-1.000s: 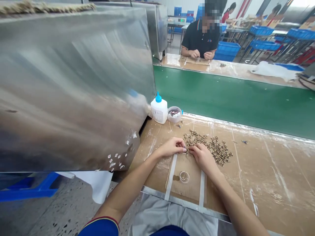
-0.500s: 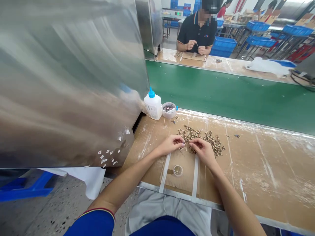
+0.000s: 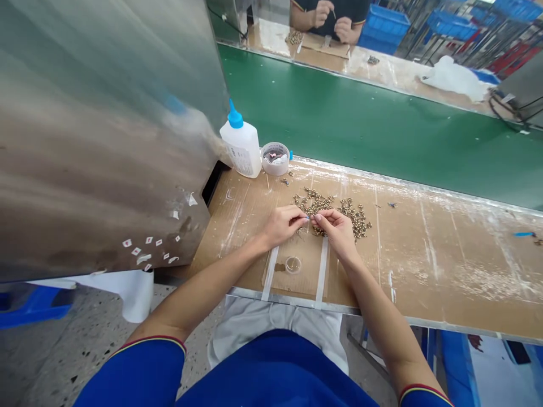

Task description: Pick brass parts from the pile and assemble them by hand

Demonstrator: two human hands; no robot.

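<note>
My left hand (image 3: 285, 224) is closed in a pinch, with a tiny bluish tip showing at its fingers; the kind of piece is too small to make out. Facing it, my right hand (image 3: 336, 227) also pinches, its fingertips almost meeting the left ones. What the right fingers hold is hidden. Both hands hover at the near edge of a spread pile of small brass-coloured metal parts (image 3: 358, 217). Nearer my body, a small clear round dish (image 3: 293, 265) with a little liquid sits on the cardboard-covered bench between two pale tape strips.
A white bottle with a blue nozzle (image 3: 242, 146) and a tape roll (image 3: 275, 159) holding scraps stand at the back left, beside a metal cabinet (image 3: 106, 141). Behind the bench runs a green belt (image 3: 339, 113). Across it, a co-worker's hands (image 3: 324, 14) handle a thin piece.
My view has tipped downward, so the bench sits higher in the picture. My two hands have come closer together, their fingertips now nearly touching.
</note>
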